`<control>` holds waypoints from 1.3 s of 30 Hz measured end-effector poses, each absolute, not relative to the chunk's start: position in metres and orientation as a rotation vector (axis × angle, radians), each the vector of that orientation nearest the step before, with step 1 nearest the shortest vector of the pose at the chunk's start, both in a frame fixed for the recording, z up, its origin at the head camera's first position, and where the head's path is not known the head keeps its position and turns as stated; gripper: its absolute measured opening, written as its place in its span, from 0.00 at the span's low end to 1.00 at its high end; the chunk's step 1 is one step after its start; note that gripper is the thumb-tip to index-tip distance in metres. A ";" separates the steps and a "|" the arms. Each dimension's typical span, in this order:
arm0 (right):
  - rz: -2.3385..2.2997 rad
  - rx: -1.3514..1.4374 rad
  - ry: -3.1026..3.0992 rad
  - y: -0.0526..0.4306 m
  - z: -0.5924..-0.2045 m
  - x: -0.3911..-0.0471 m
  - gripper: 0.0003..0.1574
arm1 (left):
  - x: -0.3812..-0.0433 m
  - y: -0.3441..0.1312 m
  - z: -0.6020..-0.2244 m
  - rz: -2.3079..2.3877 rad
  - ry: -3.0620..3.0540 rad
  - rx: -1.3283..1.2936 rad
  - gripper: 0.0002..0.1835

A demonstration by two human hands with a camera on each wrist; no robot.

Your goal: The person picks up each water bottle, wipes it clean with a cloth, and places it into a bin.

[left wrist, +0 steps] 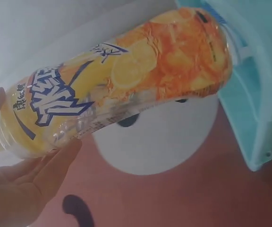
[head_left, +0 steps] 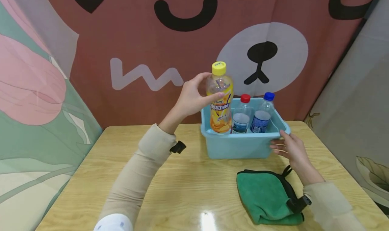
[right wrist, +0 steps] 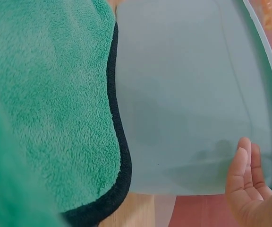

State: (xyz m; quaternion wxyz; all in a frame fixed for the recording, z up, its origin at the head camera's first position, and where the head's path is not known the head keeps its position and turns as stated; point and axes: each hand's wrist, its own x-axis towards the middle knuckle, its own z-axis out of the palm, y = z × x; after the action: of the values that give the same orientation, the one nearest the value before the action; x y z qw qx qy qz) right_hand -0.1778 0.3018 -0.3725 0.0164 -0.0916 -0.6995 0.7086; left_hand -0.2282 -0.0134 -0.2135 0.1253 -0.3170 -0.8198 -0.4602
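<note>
My left hand (head_left: 194,96) grips the upper part of a clear plastic bottle (head_left: 221,104) with a yellow cap and a yellow-orange label. The bottle is upright over the left part of a light blue plastic bin (head_left: 240,148), its base near the rim. In the left wrist view, fingers and thumb lie around the bottle's neck end. My right hand (head_left: 293,150) holds the bin's front right corner, thumb at the rim and fingers against the outer wall. Inside the bin stand a red-capped bottle (head_left: 242,118) and a blue-capped bottle (head_left: 262,118), lower parts partly hidden.
A green cloth (head_left: 267,195) with black edging lies on the wooden table (head_left: 182,187) in front of the bin, below my right forearm. Behind the table hangs a printed fabric backdrop (head_left: 133,38). Another curtain (head_left: 358,89) runs along the right side.
</note>
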 end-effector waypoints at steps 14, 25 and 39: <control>2.188 -0.298 -2.204 0.305 -0.372 -0.179 0.47 | -0.268 0.011 -0.243 -1.180 -2.580 -0.801 0.34; 2.191 -0.308 -2.256 0.305 -0.368 -0.180 0.48 | -0.287 0.017 -0.265 -1.181 -2.675 -0.704 0.34; 2.172 -0.286 -2.289 0.309 -0.370 -0.182 0.48 | -0.309 0.019 -0.306 -1.243 -2.769 -0.639 0.33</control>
State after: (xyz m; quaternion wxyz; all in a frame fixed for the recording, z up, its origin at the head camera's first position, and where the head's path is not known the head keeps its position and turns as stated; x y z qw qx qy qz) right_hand -0.1817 0.3085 -0.3700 -0.0134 -0.0902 -0.7225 0.6853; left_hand -0.3089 0.0194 -0.3060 0.0200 -0.2060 -0.8925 -0.4008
